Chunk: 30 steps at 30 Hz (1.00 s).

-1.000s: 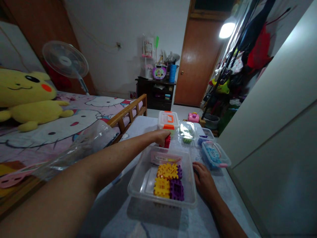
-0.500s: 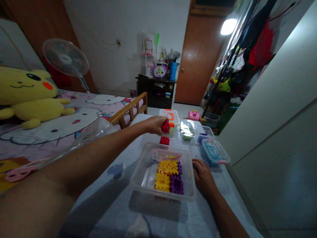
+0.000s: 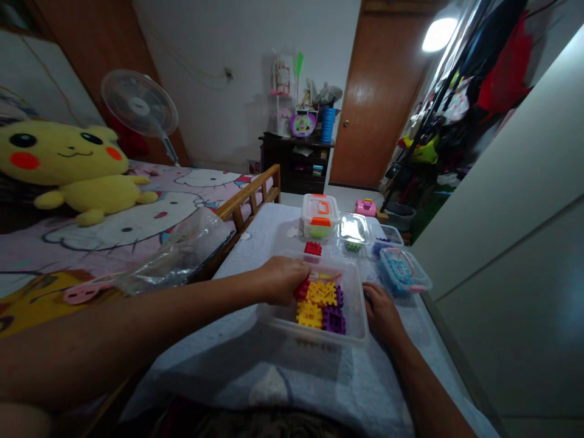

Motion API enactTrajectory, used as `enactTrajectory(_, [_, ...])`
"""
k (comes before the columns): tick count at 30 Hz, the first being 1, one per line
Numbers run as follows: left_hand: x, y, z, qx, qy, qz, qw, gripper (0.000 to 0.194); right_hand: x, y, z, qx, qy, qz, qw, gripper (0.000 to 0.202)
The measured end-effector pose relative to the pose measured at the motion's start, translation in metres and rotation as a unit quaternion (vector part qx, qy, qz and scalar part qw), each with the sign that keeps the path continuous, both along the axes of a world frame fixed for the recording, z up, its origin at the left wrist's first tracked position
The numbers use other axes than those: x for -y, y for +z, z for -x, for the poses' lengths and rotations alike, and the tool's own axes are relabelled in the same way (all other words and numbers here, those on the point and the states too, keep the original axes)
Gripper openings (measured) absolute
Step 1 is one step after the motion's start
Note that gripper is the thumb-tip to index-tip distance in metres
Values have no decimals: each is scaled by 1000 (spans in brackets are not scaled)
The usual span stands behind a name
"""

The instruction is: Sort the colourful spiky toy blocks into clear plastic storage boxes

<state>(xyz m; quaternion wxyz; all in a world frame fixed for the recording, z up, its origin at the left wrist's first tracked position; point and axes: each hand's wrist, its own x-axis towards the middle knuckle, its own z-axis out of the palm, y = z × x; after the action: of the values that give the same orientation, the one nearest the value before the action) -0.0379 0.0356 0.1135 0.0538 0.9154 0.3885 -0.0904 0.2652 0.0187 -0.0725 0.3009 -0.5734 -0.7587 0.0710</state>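
Observation:
My left hand (image 3: pixel 283 280) is closed on a red toy block (image 3: pixel 302 289), reaching over the left part of a clear plastic box (image 3: pixel 314 336). Inside the box lie yellow blocks (image 3: pixel 309 315) and purple blocks (image 3: pixel 334 320), fitted against each other. The red block is right beside the yellow ones; my fingers partly hide it. At the box's right wall, my right hand (image 3: pixel 381 309) has its fingers curled against the side. Just beyond the far rim, another red block (image 3: pixel 312 248) rests on the cloth-covered table (image 3: pixel 274 234).
Beyond the box stand an orange-latched container (image 3: pixel 319 210), a clear lidded container with green pieces (image 3: pixel 353 234), one with purple pieces (image 3: pixel 387 235) and one with blue pieces (image 3: pixel 404 271). A bed with a yellow plush toy (image 3: pixel 77 173) is at left, a white cabinet (image 3: pixel 511 243) at right.
My left hand has come back toward me with the red block, from beyond the far rim to over the box. My right hand stays at the box's side. The view has shifted slightly.

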Motion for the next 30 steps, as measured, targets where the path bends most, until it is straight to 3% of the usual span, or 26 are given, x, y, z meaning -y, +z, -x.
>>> enactTrajectory(6, [-7,-23,-12,-85,7,-29,996,31,-1,-2,-2,0,4,-3,1000,30])
enactTrajectory(15, [-11,-36,-23,-98,13,-6,995,35,0,-1,0,2,-4,-6,1000,31])
enactTrajectory(24, [-6,-33,-26,-107,-3,-9,994,38,2,0,1,-1,-6,-10,1000,31])
enactTrajectory(30, [-3,-33,-19,-93,-34,-70,993,39,3,3,2,-8,-9,1,1000,32])
